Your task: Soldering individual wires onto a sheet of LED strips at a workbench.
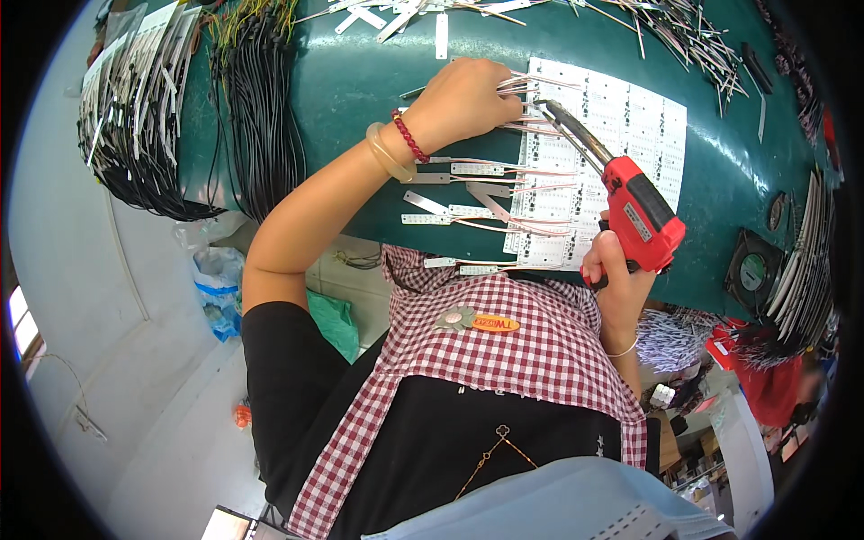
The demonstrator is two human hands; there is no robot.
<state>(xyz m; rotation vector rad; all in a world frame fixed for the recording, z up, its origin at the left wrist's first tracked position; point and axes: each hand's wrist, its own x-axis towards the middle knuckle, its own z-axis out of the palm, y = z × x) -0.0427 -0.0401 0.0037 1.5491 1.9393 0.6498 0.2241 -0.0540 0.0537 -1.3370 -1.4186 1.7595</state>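
The person's left hand (463, 94) rests on the green table (360, 81) at the left edge of a white sheet of small circuit boards (621, 117). Its fingers are curled and pressed together over a bunch of thin pink-and-white wires (531, 85), which fan out from under the fingertips onto the sheet. A pale bangle (385, 153) and a red bead bracelet (409, 135) sit on that wrist. The right hand (616, 274) is closed tight around the grip of a red soldering gun (641, 216), whose long metal tip (562, 117) points up and left and ends just beside the left fingertips, over the wires. Narrow white strips with wires attached (468, 168) lie on the table between the two arms. Bundles of black cables (261, 108) hang over the table's left edge, and a small black fan (751, 270) sits near the right edge. A red-checked apron (513, 351) fills the lower middle.
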